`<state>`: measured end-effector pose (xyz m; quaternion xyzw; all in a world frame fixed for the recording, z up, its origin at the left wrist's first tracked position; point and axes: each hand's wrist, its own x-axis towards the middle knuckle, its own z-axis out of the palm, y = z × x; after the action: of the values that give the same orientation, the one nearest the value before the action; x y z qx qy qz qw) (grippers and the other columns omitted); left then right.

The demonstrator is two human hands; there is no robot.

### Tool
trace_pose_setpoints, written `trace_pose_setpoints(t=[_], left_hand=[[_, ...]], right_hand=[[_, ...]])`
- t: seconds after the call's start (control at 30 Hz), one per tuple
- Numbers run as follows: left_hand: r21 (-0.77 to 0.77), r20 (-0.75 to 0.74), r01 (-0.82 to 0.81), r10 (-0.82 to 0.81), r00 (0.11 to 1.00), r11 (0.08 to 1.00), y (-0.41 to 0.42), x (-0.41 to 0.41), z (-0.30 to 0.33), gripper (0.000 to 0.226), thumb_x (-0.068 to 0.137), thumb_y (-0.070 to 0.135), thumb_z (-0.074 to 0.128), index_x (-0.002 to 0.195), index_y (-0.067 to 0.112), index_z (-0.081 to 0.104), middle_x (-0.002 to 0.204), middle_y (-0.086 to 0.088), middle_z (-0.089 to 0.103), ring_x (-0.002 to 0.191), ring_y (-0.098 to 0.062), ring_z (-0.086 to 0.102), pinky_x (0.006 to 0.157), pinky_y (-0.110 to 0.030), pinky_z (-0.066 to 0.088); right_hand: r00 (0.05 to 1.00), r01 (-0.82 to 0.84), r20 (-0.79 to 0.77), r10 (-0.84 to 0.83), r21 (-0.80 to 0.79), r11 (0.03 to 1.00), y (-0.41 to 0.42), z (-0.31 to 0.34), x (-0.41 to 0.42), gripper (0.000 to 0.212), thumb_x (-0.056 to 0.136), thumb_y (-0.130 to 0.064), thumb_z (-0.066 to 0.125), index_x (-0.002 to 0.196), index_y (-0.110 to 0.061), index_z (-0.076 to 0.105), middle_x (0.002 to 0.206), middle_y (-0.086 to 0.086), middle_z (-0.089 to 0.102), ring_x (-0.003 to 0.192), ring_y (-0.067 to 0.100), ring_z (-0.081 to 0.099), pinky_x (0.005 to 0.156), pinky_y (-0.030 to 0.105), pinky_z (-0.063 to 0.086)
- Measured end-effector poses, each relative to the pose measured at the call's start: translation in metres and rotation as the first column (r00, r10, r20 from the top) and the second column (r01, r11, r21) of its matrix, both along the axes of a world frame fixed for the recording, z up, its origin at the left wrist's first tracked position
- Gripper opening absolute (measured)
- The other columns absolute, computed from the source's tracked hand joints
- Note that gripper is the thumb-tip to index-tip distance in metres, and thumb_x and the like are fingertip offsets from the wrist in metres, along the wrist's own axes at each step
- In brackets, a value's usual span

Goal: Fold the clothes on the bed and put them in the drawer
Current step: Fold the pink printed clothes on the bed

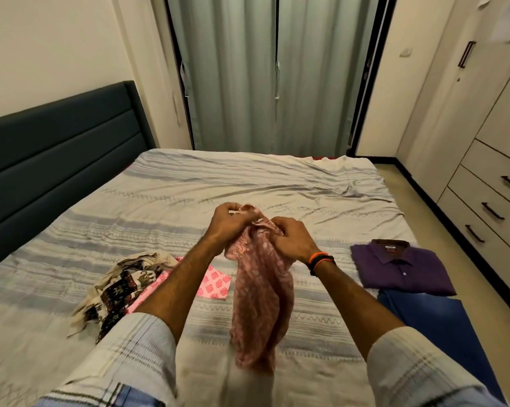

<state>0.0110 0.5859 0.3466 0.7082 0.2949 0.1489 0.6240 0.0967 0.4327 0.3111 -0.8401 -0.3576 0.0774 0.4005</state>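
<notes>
**Pink garment held up over the bed**

Both hands are raised above the middle of the bed (189, 183), gripping the top edge of a dusty-pink patterned garment (262, 295). The left hand (227, 221) has its fingers curled round the upper left part of the cloth; the right hand (292, 236), with orange and black bands on its wrist, pinches the cloth just beside it. The garment hangs bunched below the two hands, its lower end reaching down toward the striped bedsheet near the front edge.

To the left on the sheet lies an unfolded cream cloth with a dark brown print (116, 292), and partly under it a bright pink fabric with a square pattern (214, 284). To the right, a purple shirt (400, 268) lies folded with its collar up, and touching its near edge is a folded pair of blue jeans (441, 327). Beyond the bed's right side stands a cream wardrobe whose drawers (494, 198) are closed, with dark handles. Grey-green curtains (274, 71) hang behind the bed.
</notes>
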Motion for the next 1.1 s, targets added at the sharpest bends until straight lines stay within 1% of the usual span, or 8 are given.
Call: trace_pose_setpoints(t=[0.13, 0.23, 0.33, 0.43, 0.57, 0.7, 0.93, 1.1], left_hand=[[0.226, -0.108, 0.152, -0.131, 0.986, 0.962, 0.025, -0.006, -0.008, 0.05, 0.064, 0.001, 0.084, 0.105, 0.02, 0.062, 0.098, -0.004, 0.068, 0.087, -0.023, 0.066, 0.071, -0.032, 0.056], [0.419, -0.107, 0.078, -0.037, 0.994, 0.905, 0.04, -0.006, -0.014, 0.02, 0.07, 0.019, 0.086, 0.083, 0.026, 0.072, 0.087, 0.002, 0.074, 0.083, -0.015, 0.067, 0.069, -0.022, 0.047], [0.507, -0.167, 0.053, 0.038, 0.985, 0.86, 0.054, -0.005, -0.014, 0.026, 0.061, 0.044, 0.089, 0.078, 0.029, 0.076, 0.084, 0.007, 0.074, 0.083, -0.012, 0.066, 0.074, -0.026, 0.051], [0.597, -0.223, 0.042, 0.115, 0.968, 0.801, 0.061, -0.005, -0.009, 0.034, 0.058, 0.053, 0.088, 0.082, 0.032, 0.077, 0.087, 0.006, 0.074, 0.087, -0.017, 0.066, 0.075, -0.029, 0.051], [0.722, -0.304, 0.146, 0.121, 0.945, 0.676, 0.079, -0.006, -0.007, 0.032, 0.071, 0.048, 0.081, 0.098, 0.032, 0.076, 0.102, 0.0, 0.073, 0.101, -0.025, 0.065, 0.081, -0.032, 0.048], [0.622, -0.286, 0.117, 0.085, 0.955, 0.775, 0.101, -0.008, -0.012, 0.038, 0.061, 0.049, 0.087, 0.092, 0.028, 0.078, 0.091, 0.001, 0.075, 0.09, -0.021, 0.067, 0.078, -0.032, 0.053], [0.238, 0.088, -0.159, 0.142, 0.986, 0.958, 0.1, -0.002, -0.008, 0.033, 0.055, 0.041, 0.093, 0.06, 0.017, 0.071, 0.067, 0.003, 0.071, 0.066, -0.016, 0.068, 0.06, -0.028, 0.052], [0.142, 0.212, -0.089, 0.058, 0.975, 0.986, 0.085, -0.002, 0.0, 0.02, 0.074, 0.025, 0.085, 0.086, 0.01, 0.077, 0.084, -0.002, 0.076, 0.08, -0.018, 0.073, 0.068, -0.028, 0.058]], right_hand=[[0.989, 0.147, -0.01, -0.147, 0.104, 0.984, 0.001, 0.007, 0.01, 0.02, 0.093, -0.036, 0.063, 0.099, -0.02, 0.074, 0.097, -0.002, 0.074, 0.091, 0.017, 0.064, 0.078, 0.031, 0.048], [0.981, 0.17, 0.088, -0.172, 0.028, 0.985, -0.001, 0.01, 0.02, 0.025, 0.082, -0.051, 0.07, 0.089, -0.028, 0.076, 0.088, -0.009, 0.074, 0.087, 0.014, 0.065, 0.077, 0.034, 0.052], [0.969, 0.204, 0.159, -0.19, -0.077, 0.976, -0.006, 0.014, 0.028, 0.032, 0.073, -0.059, 0.074, 0.086, -0.03, 0.076, 0.086, -0.011, 0.074, 0.084, 0.013, 0.065, 0.074, 0.034, 0.053], [0.959, 0.239, 0.203, -0.198, -0.201, 0.95, -0.009, 0.015, 0.036, 0.031, 0.071, -0.056, 0.079, 0.09, -0.031, 0.077, 0.093, -0.008, 0.074, 0.089, 0.016, 0.064, 0.076, 0.031, 0.05], [0.938, 0.326, 0.172, -0.299, -0.155, 0.933, -0.013, 0.015, 0.047, 0.023, 0.072, -0.045, 0.082, 0.089, -0.03, 0.077, 0.089, -0.006, 0.075, 0.088, 0.018, 0.066, 0.075, 0.032, 0.052], [0.909, 0.416, -0.067, -0.412, 0.063, 0.907, -0.019, 0.013, 0.053, 0.029, 0.061, -0.041, 0.091, 0.08, -0.025, 0.077, 0.077, -0.006, 0.072, 0.078, 0.014, 0.066, 0.071, 0.03, 0.053], [0.836, 0.487, -0.473, -0.279, 0.404, 0.774, -0.021, 0.021, 0.049, 0.013, 0.072, -0.013, 0.086, 0.077, -0.011, 0.074, 0.079, 0.003, 0.075, 0.074, 0.018, 0.07, 0.071, 0.034, 0.059], [0.815, 0.462, -0.566, -0.125, 0.504, 0.73, -0.021, 0.034, 0.045, 0.003, 0.088, -0.01, 0.071, 0.087, -0.01, 0.074, 0.089, 0.004, 0.075, 0.086, 0.02, 0.071, 0.08, 0.034, 0.058]])
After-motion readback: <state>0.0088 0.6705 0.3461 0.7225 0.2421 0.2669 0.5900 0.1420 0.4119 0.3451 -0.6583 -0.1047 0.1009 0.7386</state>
